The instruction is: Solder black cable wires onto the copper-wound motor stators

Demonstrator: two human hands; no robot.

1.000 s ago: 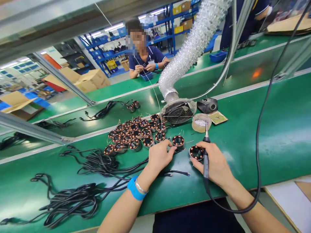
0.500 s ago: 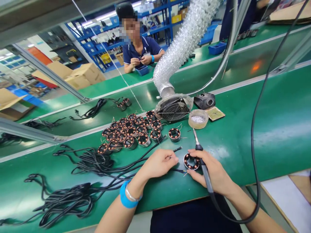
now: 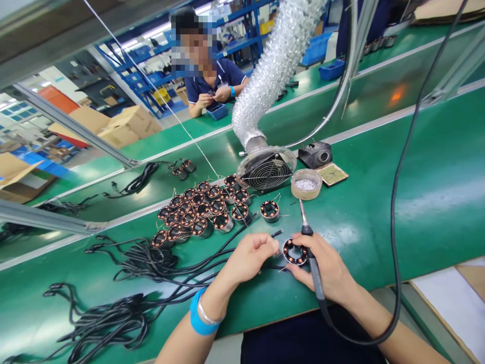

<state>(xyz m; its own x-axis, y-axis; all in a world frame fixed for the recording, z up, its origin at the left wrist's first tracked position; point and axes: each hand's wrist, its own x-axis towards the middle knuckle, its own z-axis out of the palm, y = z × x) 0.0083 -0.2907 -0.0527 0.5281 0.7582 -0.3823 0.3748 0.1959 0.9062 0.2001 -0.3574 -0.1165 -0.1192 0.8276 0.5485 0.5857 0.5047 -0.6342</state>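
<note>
My right hand [image 3: 328, 268] is closed around a soldering iron [image 3: 315, 273], whose metal tip points away from me toward a round solder tub. The thumb and fingers of that hand also grip a motor stator [image 3: 295, 252] with copper windings. My left hand [image 3: 254, 255] is pinched just left of the stator; what is between its fingertips is too small to make out. Stripped cable ends [image 3: 278, 233] lie by the left hand, and another wire end sits below the stator, near the right thumb.
Several copper-wound stators [image 3: 200, 230] are grouped at the back left, with one stator [image 3: 270, 211] apart. Black cable bundles [image 3: 109, 321] spread over the left. Behind stand an extractor fan [image 3: 267, 172], the solder tub [image 3: 306, 185] and an iron holder [image 3: 315, 154]. A co-worker [image 3: 214, 83] sits opposite.
My left hand has moved slightly right, closer to the stator. The right hand keeps its hold on iron and stator. The whole view has shifted a little.
</note>
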